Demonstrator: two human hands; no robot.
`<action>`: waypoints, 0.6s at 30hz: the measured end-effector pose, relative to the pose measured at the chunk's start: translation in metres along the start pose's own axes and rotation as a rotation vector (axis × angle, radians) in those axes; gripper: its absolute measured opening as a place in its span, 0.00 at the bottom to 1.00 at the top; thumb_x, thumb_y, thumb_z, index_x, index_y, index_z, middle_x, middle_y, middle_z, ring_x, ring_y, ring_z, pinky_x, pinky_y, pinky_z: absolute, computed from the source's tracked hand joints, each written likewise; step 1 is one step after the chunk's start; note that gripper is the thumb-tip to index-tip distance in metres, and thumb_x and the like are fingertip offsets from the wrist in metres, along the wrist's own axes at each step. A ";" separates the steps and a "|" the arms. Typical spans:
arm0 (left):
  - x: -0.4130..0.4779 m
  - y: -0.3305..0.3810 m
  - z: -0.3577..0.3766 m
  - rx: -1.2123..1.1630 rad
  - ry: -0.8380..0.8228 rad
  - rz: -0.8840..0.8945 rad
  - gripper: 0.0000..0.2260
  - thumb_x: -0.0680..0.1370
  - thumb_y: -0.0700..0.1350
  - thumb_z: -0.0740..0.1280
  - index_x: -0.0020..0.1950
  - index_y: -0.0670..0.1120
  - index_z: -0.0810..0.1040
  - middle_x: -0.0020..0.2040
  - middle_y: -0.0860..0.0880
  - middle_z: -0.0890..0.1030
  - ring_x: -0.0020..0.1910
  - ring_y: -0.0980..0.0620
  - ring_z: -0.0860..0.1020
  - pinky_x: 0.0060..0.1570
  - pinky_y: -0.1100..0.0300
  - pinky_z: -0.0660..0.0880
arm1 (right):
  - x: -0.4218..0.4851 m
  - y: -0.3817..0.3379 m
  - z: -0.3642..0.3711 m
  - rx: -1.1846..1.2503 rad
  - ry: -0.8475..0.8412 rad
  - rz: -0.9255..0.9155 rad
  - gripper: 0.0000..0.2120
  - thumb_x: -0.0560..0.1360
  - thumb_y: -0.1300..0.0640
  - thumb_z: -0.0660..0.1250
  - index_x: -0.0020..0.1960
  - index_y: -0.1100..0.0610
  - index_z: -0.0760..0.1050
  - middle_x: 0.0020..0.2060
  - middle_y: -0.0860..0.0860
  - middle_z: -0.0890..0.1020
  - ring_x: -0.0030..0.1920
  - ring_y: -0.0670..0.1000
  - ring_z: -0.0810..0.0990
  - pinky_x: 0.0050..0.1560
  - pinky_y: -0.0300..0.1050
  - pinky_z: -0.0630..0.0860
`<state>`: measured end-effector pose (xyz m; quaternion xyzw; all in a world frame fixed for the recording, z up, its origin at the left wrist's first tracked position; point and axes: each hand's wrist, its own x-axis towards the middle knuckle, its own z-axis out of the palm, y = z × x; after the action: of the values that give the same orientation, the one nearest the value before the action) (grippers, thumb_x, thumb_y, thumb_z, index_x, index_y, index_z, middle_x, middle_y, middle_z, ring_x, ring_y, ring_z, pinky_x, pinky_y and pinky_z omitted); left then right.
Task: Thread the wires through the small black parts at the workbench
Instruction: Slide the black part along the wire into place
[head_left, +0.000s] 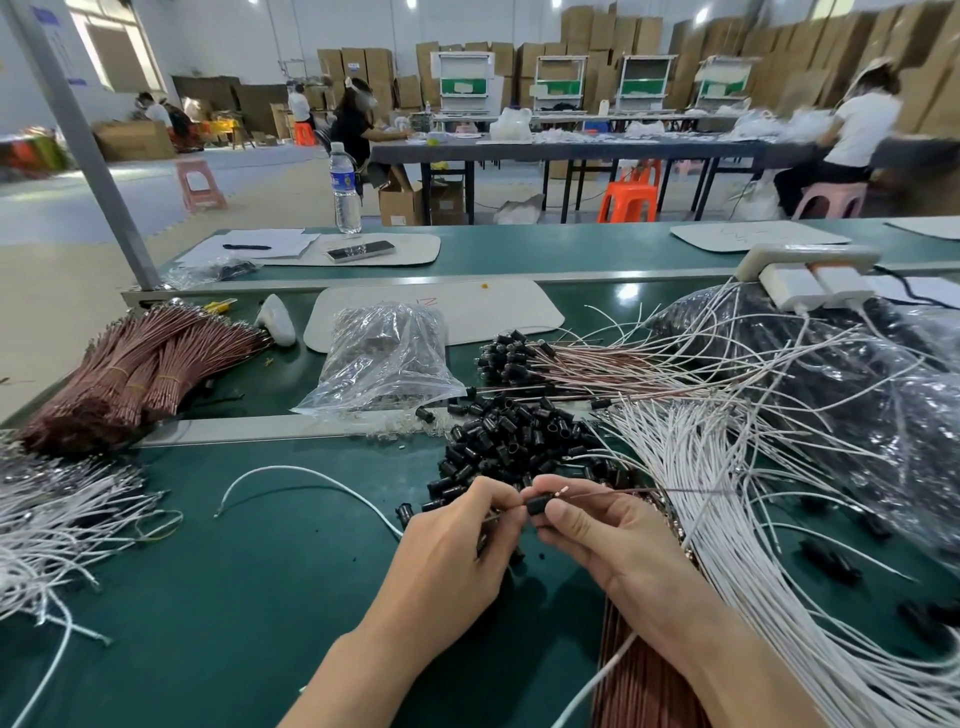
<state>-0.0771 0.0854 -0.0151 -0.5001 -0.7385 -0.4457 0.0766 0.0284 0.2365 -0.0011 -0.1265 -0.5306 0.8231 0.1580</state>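
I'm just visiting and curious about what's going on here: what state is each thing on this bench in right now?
left hand, pinches the brown wire beside the black part
right hand, pinches the black part
black part, held up between both hands, wire at it
brown wire bundles, tied with bands, lying flat
water bottle, upright, capped
chargers, plugged into the power strip

Green workbench (234, 597) held a pile of small black parts (519, 431) at ctr. White wires (727, 519) fanned out on R, more on L edge. Brown wire bundles (130, 374) lay back L, clear plastic bag (384, 353) beside them.
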 end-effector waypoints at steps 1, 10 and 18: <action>0.000 -0.001 0.000 0.013 0.003 0.000 0.05 0.81 0.57 0.59 0.52 0.59 0.70 0.35 0.62 0.77 0.31 0.60 0.75 0.33 0.61 0.74 | 0.000 0.000 0.001 -0.013 0.000 0.002 0.16 0.66 0.55 0.78 0.54 0.56 0.86 0.54 0.59 0.86 0.52 0.53 0.86 0.51 0.39 0.81; 0.003 -0.004 0.003 0.029 0.069 -0.057 0.05 0.81 0.58 0.60 0.53 0.60 0.70 0.43 0.60 0.78 0.35 0.59 0.76 0.35 0.64 0.73 | 0.001 -0.004 -0.006 0.086 0.058 -0.038 0.23 0.62 0.52 0.84 0.55 0.58 0.86 0.52 0.58 0.87 0.48 0.50 0.86 0.49 0.38 0.81; 0.005 -0.004 0.005 0.008 0.124 -0.002 0.02 0.81 0.50 0.66 0.53 0.55 0.77 0.47 0.59 0.71 0.38 0.55 0.76 0.35 0.51 0.76 | 0.000 0.001 -0.002 -0.037 0.013 -0.041 0.28 0.60 0.44 0.85 0.56 0.55 0.86 0.54 0.57 0.86 0.55 0.53 0.86 0.53 0.39 0.81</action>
<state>-0.0815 0.0919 -0.0176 -0.4703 -0.7348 -0.4729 0.1240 0.0287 0.2377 -0.0032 -0.1241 -0.5470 0.8090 0.1758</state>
